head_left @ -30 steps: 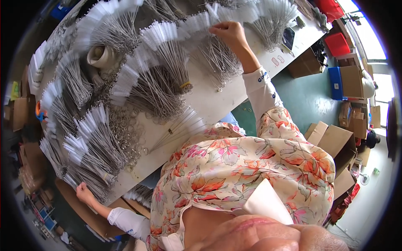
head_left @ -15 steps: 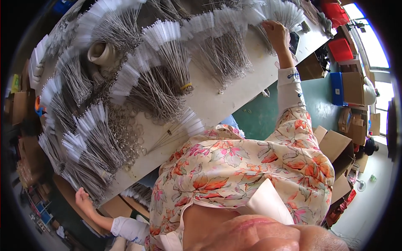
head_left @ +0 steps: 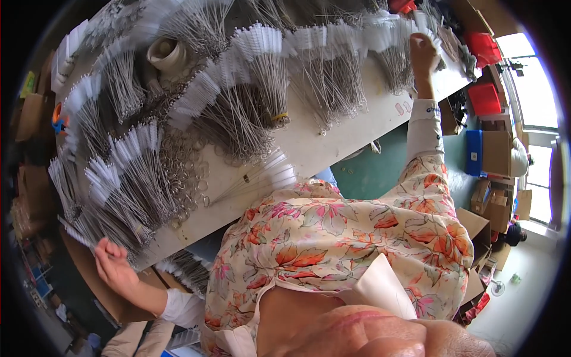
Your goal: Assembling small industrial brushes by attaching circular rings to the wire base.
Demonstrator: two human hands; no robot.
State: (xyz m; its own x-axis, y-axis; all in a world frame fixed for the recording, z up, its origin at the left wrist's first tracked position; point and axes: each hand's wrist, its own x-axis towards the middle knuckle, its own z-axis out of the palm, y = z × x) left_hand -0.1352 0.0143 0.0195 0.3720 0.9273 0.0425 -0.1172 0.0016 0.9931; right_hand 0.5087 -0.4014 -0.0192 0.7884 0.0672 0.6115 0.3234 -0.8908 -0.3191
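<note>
The worktable crosses the view at a slant, heavily loaded at its far and left sides, with brown cardboard below its left corner. Spread over it are white-bristled wire brushes in groups: a loose pile at the middle, left-hand bundles fanned near the corner, and a far-right bundle close to the far end. One upright bundle is gathered by a yellow band. Looped wire ends lie heaped between the left groups and the pile. The right hand is raised just beside the far-right bundle, fingers curled; whether it grips anything cannot be told. The left hand is closed at the fingertips, pinching a single brush whose bristled end points outward past the table's left corner. Hazards, in judgement: a slack pinch could drop that brush onto the cardboard, since little tabletop lies beneath it; its bristles could snag the neighbouring bundles if swung inward; the looped ends could hook one another and drag several brushes along; a sweep of the right sleeve could disturb the far-right bundle.
</note>
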